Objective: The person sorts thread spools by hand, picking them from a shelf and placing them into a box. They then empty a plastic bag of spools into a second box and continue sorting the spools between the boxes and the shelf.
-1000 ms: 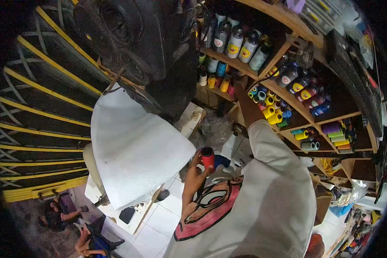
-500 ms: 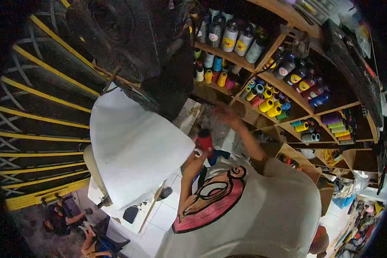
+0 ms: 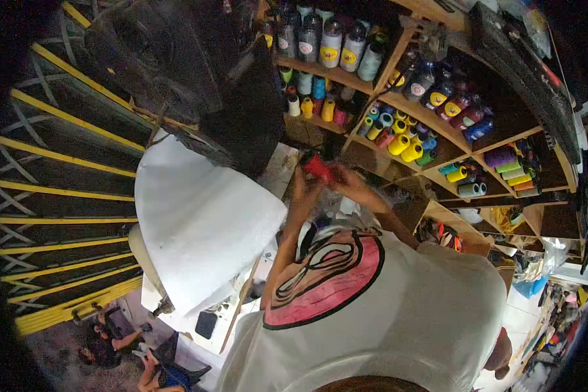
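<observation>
Fingers of our left hand (image 3: pixel 305 185) are clamped on one red spool (image 3: pixel 319 168), held up in front of our shirt (image 3: pixel 424 294); those of our right hand (image 3: pixel 351 185) reach its other side, though blur and shadow leave us unable to tell whether they close on it. So we count two hands and one spool between them, with our forearms coming in from either side. Just left of our left forearm is the pointed corner of one white sheet (image 3: pixel 202 219), which leaves little room on that side. Below it lies one white table (image 3: pixel 196 313), bearing one dark flat object (image 3: pixel 206 324), its brown edge strip (image 3: pixel 240 307) running towards our shirt. Ahead and to the right, a gap separates our hands from the wooden shelves (image 3: pixel 431 121), whose boards make the nearest hard edges. The upper left compartment shows five large cones (image 3: pixel 330 47) in its front row, two with yellow labels; the small spools (image 3: pixel 398 144) in the middle compartment are too crowded for us to count. One open box (image 3: pixel 467 228) stands beyond our right upper arm. Yellow gate bars (image 3: pixel 72 189) line the far left, with two people (image 3: pixel 111 341) low beside them.
</observation>
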Demonstrator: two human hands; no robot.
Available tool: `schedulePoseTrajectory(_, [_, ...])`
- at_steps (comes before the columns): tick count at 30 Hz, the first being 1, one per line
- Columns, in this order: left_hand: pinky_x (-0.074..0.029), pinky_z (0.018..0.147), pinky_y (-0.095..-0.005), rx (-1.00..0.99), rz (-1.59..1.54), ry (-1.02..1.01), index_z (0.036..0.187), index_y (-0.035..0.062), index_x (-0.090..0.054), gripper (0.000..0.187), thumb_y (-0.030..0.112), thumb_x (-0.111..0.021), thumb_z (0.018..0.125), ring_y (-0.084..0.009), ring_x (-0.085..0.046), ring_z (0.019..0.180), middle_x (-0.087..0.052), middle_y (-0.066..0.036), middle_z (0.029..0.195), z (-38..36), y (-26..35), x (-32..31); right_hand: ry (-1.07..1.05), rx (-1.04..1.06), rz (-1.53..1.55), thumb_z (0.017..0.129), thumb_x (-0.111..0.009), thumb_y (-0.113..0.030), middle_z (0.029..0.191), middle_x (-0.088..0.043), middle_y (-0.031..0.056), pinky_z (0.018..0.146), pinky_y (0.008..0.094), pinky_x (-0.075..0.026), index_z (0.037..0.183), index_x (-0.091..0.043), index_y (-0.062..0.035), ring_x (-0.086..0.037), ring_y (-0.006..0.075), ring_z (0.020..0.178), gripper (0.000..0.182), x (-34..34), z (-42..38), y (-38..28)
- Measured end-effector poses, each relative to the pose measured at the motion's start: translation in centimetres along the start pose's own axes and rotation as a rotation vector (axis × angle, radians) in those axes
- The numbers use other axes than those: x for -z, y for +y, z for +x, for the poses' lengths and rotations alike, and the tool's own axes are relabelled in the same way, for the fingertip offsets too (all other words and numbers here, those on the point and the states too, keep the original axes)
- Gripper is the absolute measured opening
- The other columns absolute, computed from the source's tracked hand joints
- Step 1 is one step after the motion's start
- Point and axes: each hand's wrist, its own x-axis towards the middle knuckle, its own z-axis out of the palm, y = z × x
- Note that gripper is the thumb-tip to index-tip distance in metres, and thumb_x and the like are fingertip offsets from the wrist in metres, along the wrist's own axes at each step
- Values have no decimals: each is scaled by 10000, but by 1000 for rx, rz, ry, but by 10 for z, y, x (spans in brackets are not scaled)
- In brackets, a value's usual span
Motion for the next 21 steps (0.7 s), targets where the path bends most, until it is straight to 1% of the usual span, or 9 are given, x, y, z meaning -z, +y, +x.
schedulePoseTrajectory(1, [-505,811,-336,27,8,-41,1458,44,-232,714,178,-655,899,-205,-568,1021,-477,-147,1294,6,-6,6,42,-120,-41,881,-646,-166,992,-614,89,741,292,-487,1276,-475,-28,-579,155,838,452,-1,4,-2])
schedulePoseTrajectory(3, [-520,758,-334,142,-83,-80,1487,79,-167,734,227,-622,932,-216,-575,1014,-450,-157,1337,6,17,-4,164,-27,66,892,-659,-207,959,-611,73,745,285,-480,1256,-490,-25,-567,143,845,440,3,8,25])
schedulePoseTrajectory(6, [-515,781,-341,194,72,-157,1511,108,-127,762,257,-611,941,-214,-571,1033,-450,-146,1343,1,50,-7,378,-89,45,884,-676,-203,930,-620,66,756,279,-479,1187,-531,18,-569,142,867,402,13,20,-1])
schedulePoseTrajectory(7, [-490,853,-354,83,-3,-230,1525,142,-119,756,309,-585,954,-203,-552,1058,-449,-126,1349,-5,39,-4,435,-162,98,874,-683,-197,931,-624,69,757,288,-485,1172,-536,31,-577,147,872,403,17,29,-10])
schedulePoseTrajectory(9, [-479,840,-326,240,234,-387,1462,100,-240,587,243,-527,971,-176,-556,1020,-488,-113,1268,-8,29,2,495,-168,179,851,-709,-229,892,-608,74,722,306,-486,1137,-542,38,-573,156,824,425,23,50,-13])
schedulePoseTrajectory(11, [-414,975,-373,314,185,-585,1443,126,-338,580,420,-510,974,-205,-525,1122,-485,-101,1337,-21,-9,19,500,-37,234,826,-744,-303,812,-567,78,648,325,-476,1099,-546,25,-550,166,720,471,32,77,-10])
schedulePoseTrajectory(14, [-417,966,-368,408,74,-660,1438,123,-344,570,411,-509,974,-202,-527,1111,-491,-99,1322,-48,-41,33,776,245,-593,788,-760,-317,766,-580,152,616,414,-466,1027,-571,36,-534,275,588,466,58,144,79])
schedulePoseTrajectory(17, [-420,956,-363,477,43,-627,1432,121,-350,560,401,-509,974,-199,-529,1100,-496,-98,1306,-69,-45,38,896,357,-750,797,-733,-259,819,-593,213,624,476,-448,1007,-565,42,-526,373,595,404,70,187,83])
schedulePoseTrajectory(21, [-424,943,-357,512,36,-574,1425,118,-358,546,388,-508,974,-194,-532,1085,-503,-95,1286,-85,-46,41,595,126,-614,788,-692,-154,912,-665,210,701,453,-480,906,-670,16,-626,356,812,208,86,222,98])
